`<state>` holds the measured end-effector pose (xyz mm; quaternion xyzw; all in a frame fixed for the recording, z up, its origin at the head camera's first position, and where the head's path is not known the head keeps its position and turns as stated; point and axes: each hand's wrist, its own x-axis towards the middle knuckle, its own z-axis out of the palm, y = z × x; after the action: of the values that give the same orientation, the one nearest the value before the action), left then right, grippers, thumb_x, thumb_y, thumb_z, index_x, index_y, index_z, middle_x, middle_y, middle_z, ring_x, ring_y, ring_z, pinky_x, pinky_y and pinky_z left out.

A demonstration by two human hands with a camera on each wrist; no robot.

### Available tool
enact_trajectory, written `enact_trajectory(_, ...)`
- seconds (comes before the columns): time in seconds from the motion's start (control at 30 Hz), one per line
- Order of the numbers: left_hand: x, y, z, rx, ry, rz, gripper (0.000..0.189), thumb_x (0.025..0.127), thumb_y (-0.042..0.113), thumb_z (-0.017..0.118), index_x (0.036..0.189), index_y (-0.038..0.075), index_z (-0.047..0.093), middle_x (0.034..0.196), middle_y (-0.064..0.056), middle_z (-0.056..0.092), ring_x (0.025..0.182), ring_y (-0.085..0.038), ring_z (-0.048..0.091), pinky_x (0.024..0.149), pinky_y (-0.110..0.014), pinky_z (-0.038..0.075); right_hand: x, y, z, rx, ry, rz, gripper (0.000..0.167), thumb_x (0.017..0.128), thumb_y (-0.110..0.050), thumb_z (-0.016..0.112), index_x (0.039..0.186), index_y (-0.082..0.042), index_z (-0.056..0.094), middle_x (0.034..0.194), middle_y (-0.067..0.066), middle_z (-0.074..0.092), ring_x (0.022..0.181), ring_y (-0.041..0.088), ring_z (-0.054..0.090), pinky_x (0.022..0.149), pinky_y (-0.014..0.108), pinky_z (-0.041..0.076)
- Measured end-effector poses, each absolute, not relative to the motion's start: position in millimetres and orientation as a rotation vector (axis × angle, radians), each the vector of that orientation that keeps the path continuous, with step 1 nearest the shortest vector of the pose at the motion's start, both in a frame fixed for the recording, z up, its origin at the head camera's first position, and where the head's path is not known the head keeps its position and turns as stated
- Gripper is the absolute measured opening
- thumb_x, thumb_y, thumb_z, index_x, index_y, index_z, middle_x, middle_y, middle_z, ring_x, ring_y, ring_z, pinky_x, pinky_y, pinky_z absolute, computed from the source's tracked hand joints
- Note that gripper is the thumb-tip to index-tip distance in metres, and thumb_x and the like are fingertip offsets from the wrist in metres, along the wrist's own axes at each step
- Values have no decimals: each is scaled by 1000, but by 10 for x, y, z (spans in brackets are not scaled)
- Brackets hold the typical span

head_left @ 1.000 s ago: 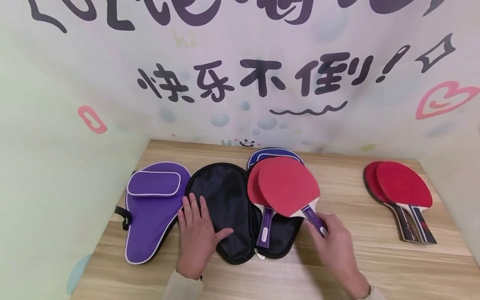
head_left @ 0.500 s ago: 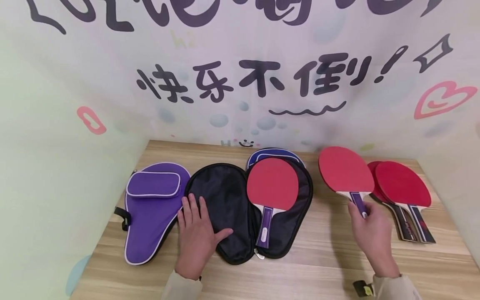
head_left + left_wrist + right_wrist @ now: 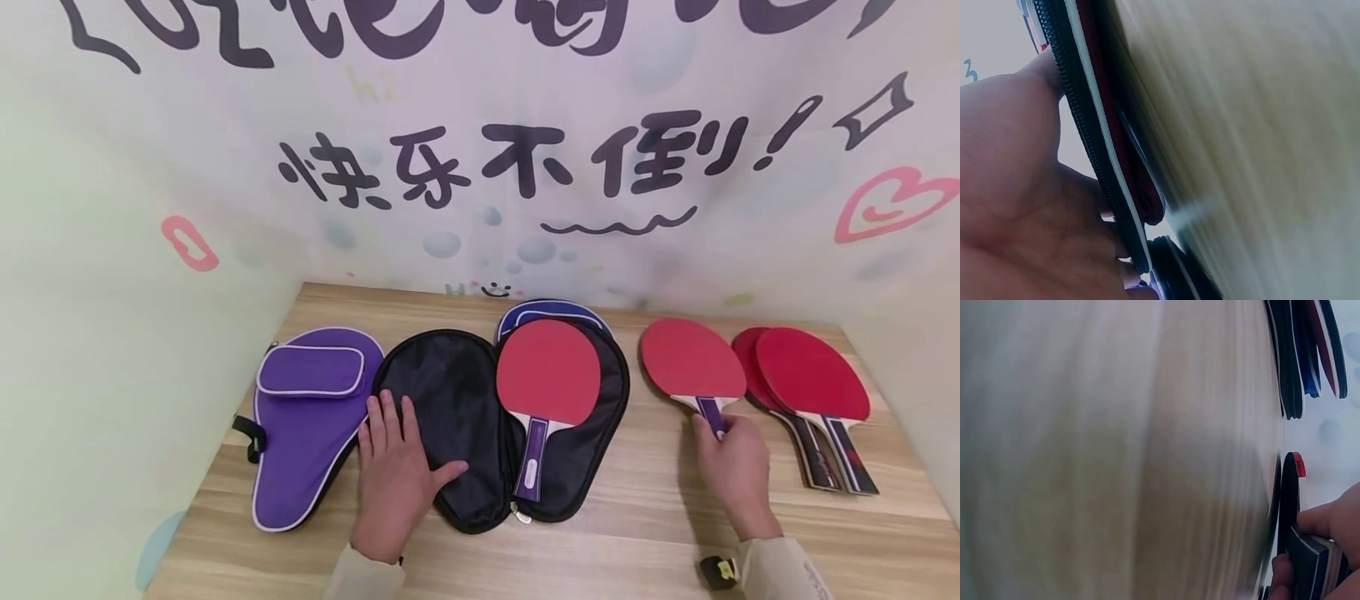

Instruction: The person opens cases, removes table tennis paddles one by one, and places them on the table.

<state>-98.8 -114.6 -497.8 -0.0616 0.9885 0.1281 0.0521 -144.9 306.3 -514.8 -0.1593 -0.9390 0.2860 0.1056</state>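
Note:
My right hand grips the purple handle of a red table tennis paddle, its blade pointing away toward the back wall. In the right wrist view the thumb and fingers close round the paddle's handle. My left hand lies with straight, spread fingers on the black inside flap of an unzipped paddle case. On the other half of that case sits a second red paddle with a purple handle. The case's zipper edge runs beside my palm in the left wrist view.
A purple paddle case with a front pocket lies at the left. Part of a blue case shows behind the open one. Two overlapping red paddles with dark handles lie at the right. A patterned wall borders the table's back.
My right hand has carried its paddle rightward off the open case, then lowered it toward the table beside the dark-handled paddles. The left hand has stayed in place.

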Motion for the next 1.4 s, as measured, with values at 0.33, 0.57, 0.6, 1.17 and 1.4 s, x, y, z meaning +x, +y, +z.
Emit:
enact_trajectory(0.33, -997, -1147, -4964, -197, 2979, 409, 123, 80, 74, 68, 162, -1, 15, 170, -27, -2, 159, -43, -7, 128, -62, 8, -1450, 3039, -5138, -369, -2783, 759, 30, 93, -13, 69, 98, 16, 65, 71, 21, 59, 60, 27, 50, 50, 32, 32)
enact_trajectory(0.57, -988, -1146, -4964, -194, 2994, 414, 122, 80, 73, 69, 162, -2, 16, 170, -27, -1, 159, -44, -7, 128, -62, 9, -1440, 3050, -5160, -373, -2809, 749, 33, 92, -12, 69, 102, 19, 65, 76, 25, 60, 71, 35, 53, 57, 35, 33)
enact_trajectory(0.6, -987, -1147, -4966, -192, 2999, 416, 122, 80, 72, 70, 161, -2, 17, 170, -27, 0, 159, -44, -6, 128, -62, 9, -1438, 3050, -5161, -378, -2817, 752, 34, 92, -12, 69, 104, 19, 64, 78, 27, 60, 73, 37, 54, 58, 37, 34)
enact_trajectory(1.17, -991, -1142, -4957, -185, 3006, 403, 123, 80, 73, 69, 161, -3, 17, 170, -28, 0, 159, -45, -5, 128, -62, 11, -1410, 2519, -4892, -62, -2735, 703, 27, 89, -9, 70, 103, 14, 67, 96, 32, 64, 91, 48, 58, 77, 60, 44)
enact_trajectory(1.4, -988, -1135, -4954, -179, 3015, 380, 123, 80, 73, 69, 161, -4, 18, 169, -29, 2, 159, -45, -4, 128, -62, 11, -1290, 1879, -4764, 255, -2704, 713, 13, 85, -5, 77, 80, 0, 66, 73, 10, 60, 66, 18, 53, 58, 31, 45)
